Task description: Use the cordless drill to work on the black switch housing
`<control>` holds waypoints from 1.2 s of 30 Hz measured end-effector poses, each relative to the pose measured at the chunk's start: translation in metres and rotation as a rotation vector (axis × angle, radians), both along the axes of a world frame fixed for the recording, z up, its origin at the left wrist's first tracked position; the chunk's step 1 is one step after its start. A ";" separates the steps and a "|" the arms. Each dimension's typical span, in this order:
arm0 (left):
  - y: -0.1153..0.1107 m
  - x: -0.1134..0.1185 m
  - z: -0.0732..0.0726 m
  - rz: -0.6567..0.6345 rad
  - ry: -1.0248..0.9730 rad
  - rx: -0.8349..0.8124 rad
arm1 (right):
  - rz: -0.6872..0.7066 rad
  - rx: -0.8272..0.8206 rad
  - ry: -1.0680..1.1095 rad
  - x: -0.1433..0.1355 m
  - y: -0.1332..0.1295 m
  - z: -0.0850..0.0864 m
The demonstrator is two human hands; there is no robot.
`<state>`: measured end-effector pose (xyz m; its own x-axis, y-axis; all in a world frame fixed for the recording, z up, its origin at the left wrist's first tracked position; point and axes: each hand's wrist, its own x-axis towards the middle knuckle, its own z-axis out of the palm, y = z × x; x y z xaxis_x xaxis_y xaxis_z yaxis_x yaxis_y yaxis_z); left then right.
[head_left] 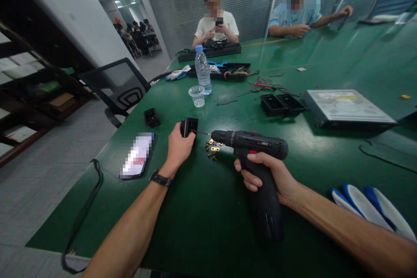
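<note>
My right hand (260, 173) grips a black cordless drill (257, 143) by its handle, the index finger near the red trigger. Its long thin bit points left and reaches a small black plastic box (191, 125). That box is held in my left hand (180, 145), thumb on its near side; whether the bit sits in a screw I cannot tell. Small brass-coloured screws and metal plates (214, 149) lie in a loose pile below the drill's chuck. A similar black box (151, 117) stands farther left on the green table (208, 217).
A phone (137, 155) lies left of my forearm. Beyond are a clear cup (197, 96), a water bottle (202, 71), black trays (282, 104) and a metal-topped case (348, 106). Gloves (371, 204) lie at right, a strap (86, 208) at the left edge. Two people sit across.
</note>
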<state>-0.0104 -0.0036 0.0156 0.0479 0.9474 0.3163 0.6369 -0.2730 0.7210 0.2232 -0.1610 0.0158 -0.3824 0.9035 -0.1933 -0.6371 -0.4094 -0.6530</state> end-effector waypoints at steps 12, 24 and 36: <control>-0.002 0.000 0.001 -0.023 -0.025 -0.008 | -0.004 -0.015 -0.001 0.000 0.000 0.001; -0.003 0.002 0.003 -0.021 0.006 -0.007 | -0.014 -0.012 -0.024 0.000 0.000 0.002; -0.006 0.003 0.004 0.001 -0.003 -0.024 | -0.014 -0.069 0.003 0.000 0.001 0.004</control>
<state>-0.0069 -0.0100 0.0195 0.0458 0.9549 0.2934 0.6354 -0.2544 0.7291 0.2229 -0.1602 0.0201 -0.3704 0.8935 -0.2540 -0.6448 -0.4441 -0.6221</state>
